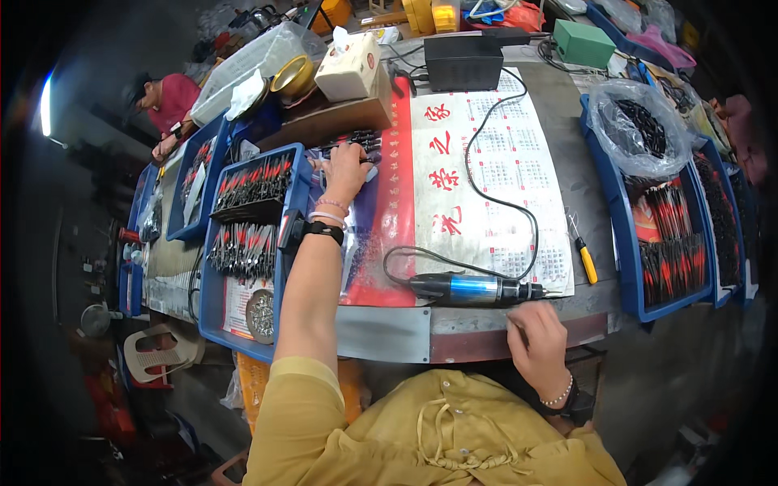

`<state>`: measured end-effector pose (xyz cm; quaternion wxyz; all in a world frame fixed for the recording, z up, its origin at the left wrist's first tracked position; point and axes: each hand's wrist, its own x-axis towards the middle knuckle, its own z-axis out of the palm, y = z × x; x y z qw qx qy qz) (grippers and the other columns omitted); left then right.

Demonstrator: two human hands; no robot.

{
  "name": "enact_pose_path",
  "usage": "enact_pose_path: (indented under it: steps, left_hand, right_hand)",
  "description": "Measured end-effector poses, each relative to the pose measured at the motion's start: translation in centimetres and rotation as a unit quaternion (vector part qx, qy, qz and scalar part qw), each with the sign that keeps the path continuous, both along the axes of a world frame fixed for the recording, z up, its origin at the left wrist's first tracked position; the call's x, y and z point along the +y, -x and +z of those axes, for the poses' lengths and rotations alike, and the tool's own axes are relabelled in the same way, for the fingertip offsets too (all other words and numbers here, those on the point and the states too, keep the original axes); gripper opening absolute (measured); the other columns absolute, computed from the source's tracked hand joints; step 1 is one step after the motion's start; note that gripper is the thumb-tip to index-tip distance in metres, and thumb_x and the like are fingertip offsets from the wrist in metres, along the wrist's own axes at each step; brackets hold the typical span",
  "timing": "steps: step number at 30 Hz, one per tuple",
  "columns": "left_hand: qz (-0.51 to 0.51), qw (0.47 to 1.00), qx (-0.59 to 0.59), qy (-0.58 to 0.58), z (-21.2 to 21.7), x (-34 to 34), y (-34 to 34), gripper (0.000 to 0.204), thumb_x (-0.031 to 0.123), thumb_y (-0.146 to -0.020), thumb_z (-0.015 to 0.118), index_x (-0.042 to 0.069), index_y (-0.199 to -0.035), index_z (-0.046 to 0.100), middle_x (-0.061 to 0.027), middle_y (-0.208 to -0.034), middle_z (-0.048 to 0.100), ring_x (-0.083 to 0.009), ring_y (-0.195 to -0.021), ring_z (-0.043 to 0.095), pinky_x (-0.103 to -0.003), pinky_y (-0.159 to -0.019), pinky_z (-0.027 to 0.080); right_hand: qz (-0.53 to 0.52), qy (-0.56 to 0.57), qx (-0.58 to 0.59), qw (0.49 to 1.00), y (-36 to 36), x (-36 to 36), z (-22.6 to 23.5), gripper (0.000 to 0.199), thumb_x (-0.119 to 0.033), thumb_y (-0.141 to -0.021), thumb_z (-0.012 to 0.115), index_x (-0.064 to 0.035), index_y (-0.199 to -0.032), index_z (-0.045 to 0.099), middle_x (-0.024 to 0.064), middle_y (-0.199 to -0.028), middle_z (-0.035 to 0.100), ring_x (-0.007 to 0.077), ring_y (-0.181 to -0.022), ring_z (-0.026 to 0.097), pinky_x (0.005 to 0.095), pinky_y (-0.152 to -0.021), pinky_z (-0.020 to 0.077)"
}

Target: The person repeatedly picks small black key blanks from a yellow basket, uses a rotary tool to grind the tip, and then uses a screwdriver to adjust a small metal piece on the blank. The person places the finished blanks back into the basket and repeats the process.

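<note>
My left hand (344, 174) reaches to the far left of the worktop, with fingers curled down among a row of slim black pieces (369, 142) beside a brown cardboard box (340, 113). What its fingertips hold is hidden; a dark end juts out by them. My right hand (538, 340) hovers at the table's front edge, fingers loosely curled, with nothing seen in them. Just beyond it lies an electric screwdriver (474, 289), black and blue, its bit pointing right. Its black cord loops over a white calendar sheet (454, 186) with red characters.
Blue bins (207, 312) at left hold red-and-black tool parts and a metal dish (261, 314) of small fasteners. Another blue bin (660, 312) stands right, with a plastic bag (640, 130) of black parts. A yellow-handled screwdriver (587, 263) and black box (463, 63) lie nearby. A person (174, 101) works far left.
</note>
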<state>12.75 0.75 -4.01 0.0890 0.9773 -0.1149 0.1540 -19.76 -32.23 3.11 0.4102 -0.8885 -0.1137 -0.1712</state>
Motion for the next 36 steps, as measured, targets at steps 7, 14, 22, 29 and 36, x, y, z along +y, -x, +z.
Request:
enact_pose_path:
  steps: [7, 14, 22, 29, 36]
  left_hand:
    - [-0.01, 1.0, 0.025, 0.014, -0.4, 0.7, 1.1, 0.031, 0.032, -0.082, 0.072, 0.004, -0.093, 0.063, -0.0198, -0.093, 0.068, -0.036, -0.088, 0.065, -0.051, -0.077, 0.049]
    - [-0.041, 0.852, 0.115, 0.509, 7.1, -2.1, 10.7, 0.019, 0.013, -0.094, 0.065, -0.002, -0.103, 0.057, -0.0044, -0.08, 0.064, -0.0091, -0.068, 0.061, -0.022, -0.061, 0.048]
    - [-0.041, 0.705, 0.33, 0.626, 11.3, -4.1, 28.8, 0.022, 0.005, -0.094, 0.061, 0.001, -0.112, 0.05, -0.008, -0.082, 0.065, -0.0094, -0.062, 0.058, -0.02, -0.056, 0.046]
    - [-0.006, 0.628, 0.45, 0.635, 8.6, -3.2, 37.0, 0.029, 0.009, -0.099, 0.055, 0.0, -0.126, 0.05, -0.0056, -0.091, 0.064, -0.0059, -0.072, 0.055, -0.019, -0.067, 0.044]
    - [0.03, 0.524, 0.476, 0.706, 5.7, -4.0, 40.4, 0.028, 0.013, -0.099, 0.057, -0.006, -0.121, 0.056, -0.0103, -0.088, 0.066, -0.0133, -0.07, 0.064, -0.024, -0.067, 0.052]
  right_hand:
    - [0.037, 0.122, -0.005, 0.992, -2.4, 2.6, -0.2, 0.029, -0.008, -0.078, 0.067, -0.004, -0.106, 0.059, 0.0124, -0.107, 0.058, 0.0311, -0.102, 0.055, 0.0414, -0.089, 0.0421]
    - [-0.221, 0.24, -0.03, 0.945, -4.2, -5.8, -2.6, 0.027, -0.007, -0.081, 0.063, -0.005, -0.107, 0.06, 0.0125, -0.101, 0.059, 0.0315, -0.092, 0.057, 0.0438, -0.079, 0.0454]
    - [-0.279, 0.327, 0.042, 0.902, -5.7, -11.8, -6.5, 0.018, -0.006, -0.088, 0.057, -0.0056, -0.106, 0.055, 0.0161, -0.092, 0.059, 0.0367, -0.086, 0.061, 0.0469, -0.072, 0.0512]
    - [-0.169, 0.248, -0.079, 0.951, -4.1, -7.7, -1.2, 0.029, -0.002, -0.079, 0.063, -0.0018, -0.109, 0.059, 0.0169, -0.095, 0.059, 0.0355, -0.093, 0.058, 0.0429, -0.081, 0.0479]
    - [0.062, 0.246, -0.044, 0.966, -3.3, 2.0, -1.8, 0.038, -0.012, -0.076, 0.074, -0.0088, -0.11, 0.057, 0.0076, -0.1, 0.059, 0.0272, -0.097, 0.056, 0.0392, -0.083, 0.0451]
